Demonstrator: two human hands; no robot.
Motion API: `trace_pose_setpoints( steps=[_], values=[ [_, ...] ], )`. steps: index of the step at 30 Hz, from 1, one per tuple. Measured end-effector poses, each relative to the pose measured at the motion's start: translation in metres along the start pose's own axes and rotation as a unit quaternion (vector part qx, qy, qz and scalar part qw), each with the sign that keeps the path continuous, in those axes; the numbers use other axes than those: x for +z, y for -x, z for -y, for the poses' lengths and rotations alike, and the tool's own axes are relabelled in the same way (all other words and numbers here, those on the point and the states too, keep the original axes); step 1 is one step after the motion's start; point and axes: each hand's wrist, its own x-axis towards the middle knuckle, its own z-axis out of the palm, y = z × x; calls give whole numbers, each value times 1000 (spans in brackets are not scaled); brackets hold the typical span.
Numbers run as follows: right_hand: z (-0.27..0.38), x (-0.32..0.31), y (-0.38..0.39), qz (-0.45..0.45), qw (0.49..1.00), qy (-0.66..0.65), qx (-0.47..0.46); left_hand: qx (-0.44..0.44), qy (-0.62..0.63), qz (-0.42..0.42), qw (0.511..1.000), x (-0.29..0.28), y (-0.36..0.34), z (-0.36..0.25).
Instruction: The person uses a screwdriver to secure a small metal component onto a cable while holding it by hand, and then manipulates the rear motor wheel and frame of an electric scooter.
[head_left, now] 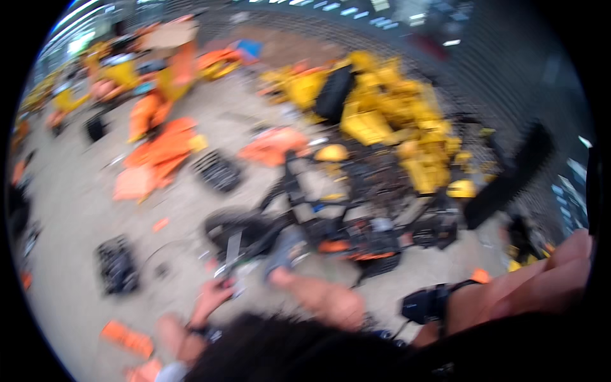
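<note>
The whole picture is smeared by motion. At the lower left, my left hand (213,297) is closed round a tool with a flat silver blade (233,247), whose exact kind the blur hides. A dark band circles that wrist. Just beyond the blade lies a round black part (238,229) on the floor. A bare bent leg with a grey shoe (284,252) is close to the right of the hand. I cannot make out my right hand anywhere. To the right, a bare limb, seemingly a folded leg, has a black thing (423,305) at its end.
A big heap of yellow parts (382,95) rises beyond, beside dark machine parts (363,235). Black crates or blocks (116,264) and orange pieces (159,153) are scattered over the grey floor (63,210). A long black piece (512,175) leans at the right.
</note>
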Motion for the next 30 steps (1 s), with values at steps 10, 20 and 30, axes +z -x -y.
trace_pose_setpoints(
  steps=[10,20,30],
  values=[
    [-7,30,-14,1,994,-110,-26,40,-49,-22,998,1,41,-21],
    [-27,47,33,6,990,-130,-53,96,-19,-24,995,4,30,-10],
    [-30,38,46,-38,991,-116,-59,54,-30,-50,997,-5,44,-33]
  ],
)
